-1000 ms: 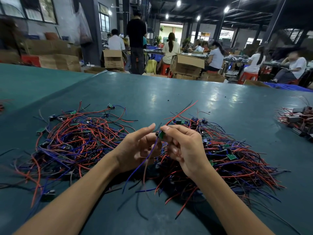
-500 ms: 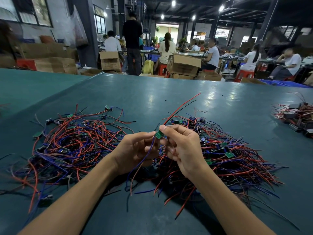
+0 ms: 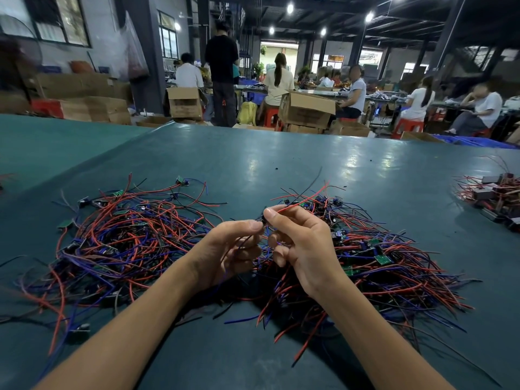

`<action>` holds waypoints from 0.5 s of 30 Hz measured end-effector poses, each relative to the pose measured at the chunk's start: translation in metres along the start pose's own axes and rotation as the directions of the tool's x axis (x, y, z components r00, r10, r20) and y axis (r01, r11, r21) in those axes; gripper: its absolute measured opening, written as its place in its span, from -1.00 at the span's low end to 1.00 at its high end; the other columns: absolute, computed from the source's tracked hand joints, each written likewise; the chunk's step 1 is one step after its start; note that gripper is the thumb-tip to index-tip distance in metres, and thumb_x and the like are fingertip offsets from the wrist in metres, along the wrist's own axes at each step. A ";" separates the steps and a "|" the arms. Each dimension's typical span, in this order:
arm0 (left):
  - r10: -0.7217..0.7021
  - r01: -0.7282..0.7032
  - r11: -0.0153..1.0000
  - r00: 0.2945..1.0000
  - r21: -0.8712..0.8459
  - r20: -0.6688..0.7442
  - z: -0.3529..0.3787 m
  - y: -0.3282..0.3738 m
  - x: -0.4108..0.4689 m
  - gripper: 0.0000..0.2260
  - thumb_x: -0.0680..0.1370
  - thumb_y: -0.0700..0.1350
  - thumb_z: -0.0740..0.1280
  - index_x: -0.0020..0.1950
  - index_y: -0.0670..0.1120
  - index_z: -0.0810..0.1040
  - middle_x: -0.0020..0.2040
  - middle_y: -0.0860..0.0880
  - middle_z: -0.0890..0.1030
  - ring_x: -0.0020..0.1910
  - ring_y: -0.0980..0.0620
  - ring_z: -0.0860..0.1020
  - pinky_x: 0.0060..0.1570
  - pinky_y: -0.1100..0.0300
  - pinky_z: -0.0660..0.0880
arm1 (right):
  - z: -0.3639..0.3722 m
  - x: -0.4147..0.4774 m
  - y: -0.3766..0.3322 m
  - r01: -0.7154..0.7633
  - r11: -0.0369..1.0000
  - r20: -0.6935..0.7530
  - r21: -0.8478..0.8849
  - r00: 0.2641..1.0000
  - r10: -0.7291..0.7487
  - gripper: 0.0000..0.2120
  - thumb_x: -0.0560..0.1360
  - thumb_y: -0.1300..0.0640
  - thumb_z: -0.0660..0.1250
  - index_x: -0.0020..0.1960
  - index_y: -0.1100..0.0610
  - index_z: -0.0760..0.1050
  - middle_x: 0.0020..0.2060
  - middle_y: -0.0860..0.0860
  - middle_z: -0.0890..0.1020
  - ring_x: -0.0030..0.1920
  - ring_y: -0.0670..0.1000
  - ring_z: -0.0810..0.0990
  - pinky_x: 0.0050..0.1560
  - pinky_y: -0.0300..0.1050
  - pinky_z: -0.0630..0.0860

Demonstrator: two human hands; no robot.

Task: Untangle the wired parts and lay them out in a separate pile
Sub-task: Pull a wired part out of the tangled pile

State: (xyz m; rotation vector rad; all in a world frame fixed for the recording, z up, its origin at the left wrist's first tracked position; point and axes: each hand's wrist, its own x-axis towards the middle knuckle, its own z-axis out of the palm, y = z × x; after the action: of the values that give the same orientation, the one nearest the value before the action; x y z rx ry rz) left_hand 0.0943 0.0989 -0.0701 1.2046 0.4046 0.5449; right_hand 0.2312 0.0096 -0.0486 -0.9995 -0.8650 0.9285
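Tabletop [image 3: 253, 153]: plain dark teal, glossy. Left wire pile [image 3: 126, 237] and right wire pile [image 3: 394, 277]: mixed red, blue-violet and black strands, small green boards [image 3: 382, 259]. Wired part [image 3: 302, 199]: black body, red lead; background cardboard boxes [image 3: 306, 108] brown.

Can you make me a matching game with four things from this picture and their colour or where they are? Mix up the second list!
Things:
1. wired part
2. table
3. cardboard box
4. stool

Match with:
A. brown, flaps open
B. red, on the floor behind the table
C. pinched between the left hand and the right hand
D. dark teal and shiny

Pairs: 1-C, 2-D, 3-A, 4-B
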 end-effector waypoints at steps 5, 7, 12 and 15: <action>0.010 -0.009 0.999 1.000 0.038 -0.012 0.001 0.001 -0.002 -0.78 0.38 0.04 0.47 -0.28 0.05 0.44 -0.23 -0.03 0.11 -0.41 0.09 0.13 -0.35 0.18 0.01 | -0.003 0.001 0.000 -0.041 0.997 -0.009 0.058 0.999 0.041 -0.90 0.47 0.27 0.46 -0.01 0.19 0.63 -0.27 0.05 0.57 -0.38 0.01 0.53 -0.56 -0.19 0.32; 0.010 -0.009 0.998 1.000 0.057 -0.006 0.002 0.002 -0.003 -0.75 0.38 0.05 0.47 -0.30 0.05 0.40 -0.20 -0.06 0.08 -0.34 0.03 0.05 -0.32 0.14 -0.01 | -0.004 0.002 -0.001 -0.062 0.994 -0.008 0.093 0.998 0.063 -0.87 0.46 0.28 0.46 0.00 0.16 0.63 -0.25 0.06 0.56 -0.37 0.02 0.53 -0.55 -0.18 0.32; 0.035 -0.035 0.997 0.999 0.068 -0.004 0.003 0.002 -0.003 -0.68 0.39 0.06 0.47 -0.30 0.04 0.33 -0.24 -0.05 0.07 -0.31 0.01 0.00 -0.33 0.13 -0.03 | -0.005 0.003 -0.001 -0.088 0.987 -0.003 0.135 0.996 0.090 -0.88 0.48 0.29 0.41 -0.01 0.15 0.64 -0.22 0.06 0.59 -0.39 0.01 0.53 -0.54 -0.19 0.32; 0.037 -0.038 0.998 0.999 0.054 0.014 0.001 0.002 -0.001 -0.70 0.38 0.06 0.49 -0.32 0.04 0.38 -0.27 -0.02 0.11 -0.35 0.05 0.04 -0.46 0.26 0.04 | -0.004 0.004 -0.001 -0.083 0.985 -0.010 0.154 0.996 0.085 -0.90 0.51 0.21 0.41 0.00 0.17 0.66 -0.23 0.04 0.60 -0.39 0.01 0.53 -0.54 -0.19 0.32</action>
State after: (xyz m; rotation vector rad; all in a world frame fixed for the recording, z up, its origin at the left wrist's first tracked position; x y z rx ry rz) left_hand 0.0936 0.0978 -0.0678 1.2691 0.3887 0.5616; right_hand 0.2368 0.0112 -0.0481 -0.9145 -0.7303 1.0412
